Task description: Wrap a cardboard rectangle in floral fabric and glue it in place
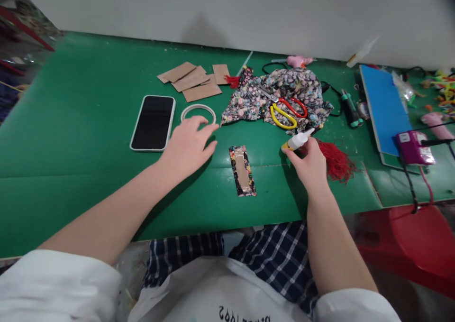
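The small glue bottle (297,140), white with a yellow band, lies tilted in the grip of the right hand (310,163), whose fingers are pinched around its lower end while the nozzle points up and away toward the floral fabric (284,96). Just behind that grip, on the fabric, rest the scissors (286,111) with one red and one yellow handle. Touching the outer side of the right hand is a red tassel (336,163), its threads fanned over the green tabletop (88,75). Inward of the grip, between the two hands, lies a narrow strip of card wrapped in floral cloth (242,170), flat and apart from both hands. The left hand (188,144) is spread, palm down, holding nothing; its fingertips reach the near edge of a white ring (198,111), though whether they truly touch it cannot be told. Just beyond that hand on its outer side lies a phone (153,122), screen dark and face up. Farther back from the ring sits a loose heap of brown card pieces (194,79). Well out past the right grip lie a blue board (386,106) and a small purple device (414,147) with cables.
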`<move>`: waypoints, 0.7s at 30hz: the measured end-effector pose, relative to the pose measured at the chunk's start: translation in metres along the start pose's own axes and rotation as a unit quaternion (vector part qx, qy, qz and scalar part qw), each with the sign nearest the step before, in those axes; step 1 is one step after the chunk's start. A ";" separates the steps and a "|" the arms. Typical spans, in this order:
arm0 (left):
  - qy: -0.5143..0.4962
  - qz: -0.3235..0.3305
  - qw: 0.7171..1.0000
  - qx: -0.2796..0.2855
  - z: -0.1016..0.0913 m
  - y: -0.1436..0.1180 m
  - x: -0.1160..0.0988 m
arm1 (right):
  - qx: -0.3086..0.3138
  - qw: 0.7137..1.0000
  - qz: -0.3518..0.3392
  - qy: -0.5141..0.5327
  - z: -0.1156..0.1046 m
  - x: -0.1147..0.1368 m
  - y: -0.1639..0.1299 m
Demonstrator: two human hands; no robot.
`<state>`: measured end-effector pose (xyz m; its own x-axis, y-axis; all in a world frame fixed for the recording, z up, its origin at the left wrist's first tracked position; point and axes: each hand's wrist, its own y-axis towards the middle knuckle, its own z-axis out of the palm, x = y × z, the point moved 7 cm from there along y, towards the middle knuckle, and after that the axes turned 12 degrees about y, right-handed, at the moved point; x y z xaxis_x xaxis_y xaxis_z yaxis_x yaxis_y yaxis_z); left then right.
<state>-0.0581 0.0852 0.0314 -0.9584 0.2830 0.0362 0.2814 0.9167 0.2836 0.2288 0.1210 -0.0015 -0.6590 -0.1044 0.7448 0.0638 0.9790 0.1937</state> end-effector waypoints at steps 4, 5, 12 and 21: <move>0.027 -0.050 0.995 -0.085 -0.053 0.008 0.028 | 0.023 0.999 -0.015 0.026 -0.006 0.000 -0.008; 0.030 -0.081 0.989 -0.119 -0.065 0.008 0.036 | 0.015 0.999 -0.016 0.040 -0.012 0.003 -0.013; -0.040 -0.002 0.999 0.000 -0.003 0.010 0.004 | 0.119 0.985 -0.040 0.117 0.001 0.067 -0.042; -0.074 0.044 0.996 0.025 0.036 0.006 -0.033 | 0.251 0.959 -0.094 -0.087 0.079 0.076 -0.022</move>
<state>-0.0233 0.0914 -0.0021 -0.9131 0.3989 -0.0842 0.3704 0.8980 0.2375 0.1186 0.1056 0.0006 -0.7419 -0.2997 0.5998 -0.4086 0.9114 -0.0501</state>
